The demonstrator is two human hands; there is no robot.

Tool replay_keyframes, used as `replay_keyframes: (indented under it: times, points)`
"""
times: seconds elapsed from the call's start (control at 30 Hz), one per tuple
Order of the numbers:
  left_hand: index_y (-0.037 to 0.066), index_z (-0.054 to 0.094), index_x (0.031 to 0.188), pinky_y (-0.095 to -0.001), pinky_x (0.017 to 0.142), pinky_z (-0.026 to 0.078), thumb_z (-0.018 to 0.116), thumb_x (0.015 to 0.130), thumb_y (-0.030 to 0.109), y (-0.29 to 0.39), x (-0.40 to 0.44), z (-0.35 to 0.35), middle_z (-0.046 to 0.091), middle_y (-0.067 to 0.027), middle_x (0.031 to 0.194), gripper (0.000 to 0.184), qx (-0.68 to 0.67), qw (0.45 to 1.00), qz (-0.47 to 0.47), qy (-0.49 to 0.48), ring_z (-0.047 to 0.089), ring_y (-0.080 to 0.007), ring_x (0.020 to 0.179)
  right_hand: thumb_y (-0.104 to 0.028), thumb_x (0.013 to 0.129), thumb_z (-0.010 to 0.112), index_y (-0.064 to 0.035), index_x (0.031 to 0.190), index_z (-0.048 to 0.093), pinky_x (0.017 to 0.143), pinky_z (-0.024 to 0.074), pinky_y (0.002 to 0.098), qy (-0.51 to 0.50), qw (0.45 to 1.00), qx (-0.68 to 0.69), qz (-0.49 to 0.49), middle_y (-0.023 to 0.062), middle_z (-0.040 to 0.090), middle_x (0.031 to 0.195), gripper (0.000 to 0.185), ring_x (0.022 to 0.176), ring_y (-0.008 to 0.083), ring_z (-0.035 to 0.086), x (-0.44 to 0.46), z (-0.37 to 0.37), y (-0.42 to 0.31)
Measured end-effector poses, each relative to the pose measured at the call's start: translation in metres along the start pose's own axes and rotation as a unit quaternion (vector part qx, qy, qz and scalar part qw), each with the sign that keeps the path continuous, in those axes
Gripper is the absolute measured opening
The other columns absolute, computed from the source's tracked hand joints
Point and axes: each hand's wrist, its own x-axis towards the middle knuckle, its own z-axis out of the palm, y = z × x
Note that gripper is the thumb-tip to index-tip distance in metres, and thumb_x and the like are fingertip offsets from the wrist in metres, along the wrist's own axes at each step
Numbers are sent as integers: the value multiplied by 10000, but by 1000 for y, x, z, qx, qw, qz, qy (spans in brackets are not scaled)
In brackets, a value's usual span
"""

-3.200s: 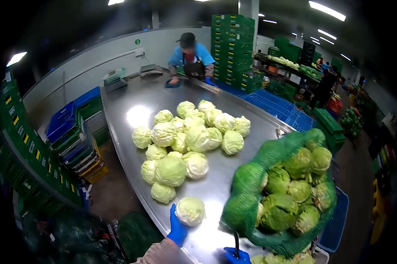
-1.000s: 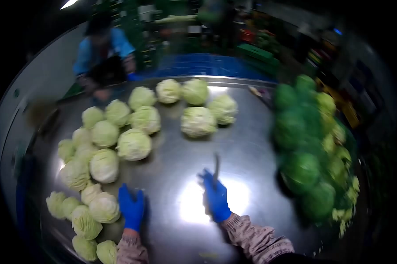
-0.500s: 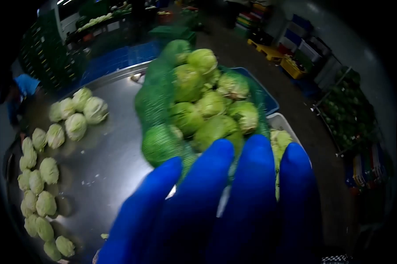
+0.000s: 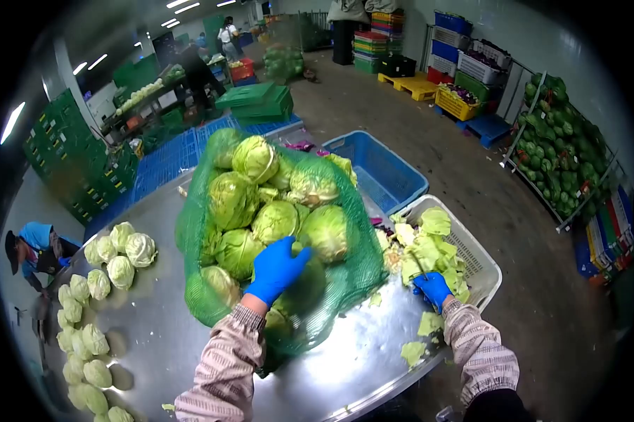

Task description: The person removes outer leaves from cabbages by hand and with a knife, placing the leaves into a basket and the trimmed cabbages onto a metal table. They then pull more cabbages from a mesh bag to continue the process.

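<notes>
My left hand (image 4: 278, 269), in a blue glove, lies over a cabbage (image 4: 306, 285) in the opened green net bag (image 4: 356, 271). Its visible fingers are stretched out and a little apart; the far side of the hand is hidden. Several more green cabbages (image 4: 275, 222) fill the bag. At the table's right edge, my blue-gloved right hand (image 4: 435, 290) is closed round a slim dark tool, apparently a knife (image 4: 420, 266), beside a white crate (image 4: 487, 271) heaped with loose cabbage leaves (image 4: 440, 246).
Pale trimmed cabbages (image 4: 98, 283) line the left side of the metal table (image 4: 155, 309). Behind the white crate stands a blue crate (image 4: 384, 172). A person (image 4: 39, 246) bends at the far left. A rack of melon-like green produce (image 4: 559, 151) stands at right.
The gloved hand that loomed close to the camera is gone from there. Now my left hand is at the cabbages in the bag and my right hand is beside the leaf crate. The view has brightened.
</notes>
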Motion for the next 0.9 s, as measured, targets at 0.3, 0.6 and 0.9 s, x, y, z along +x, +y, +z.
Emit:
replay_keyframes:
  times: [0.3,0.6,0.9]
  points:
    - [37,680,1012,-482,803,510,582,839,573,5,145,112,684,-238,976,572,60,990,-125,13,653,-399,899,-241,926,624,-68,1265,583,521,431,248,-312,891,282,-170,-10,650,839,382,595,77,514,-71,84,-89]
    - [26,622,1209,-428,946,453,654,824,499,33,113,164,621,-201,1227,611,15,992,-124,-5,593,-370,1100,-181,950,525,-78,1379,491,432,407,242,-145,943,288,-85,31,637,772,442,461,73,453,57,35,-16]
    - [31,607,1127,-345,871,467,756,786,64,147,-155,142,602,-115,1039,374,-171,954,-173,174,583,-230,948,-226,967,582,21,1319,527,468,407,192,-267,944,159,113,86,708,930,433,493,32,472,-79,-45,56]
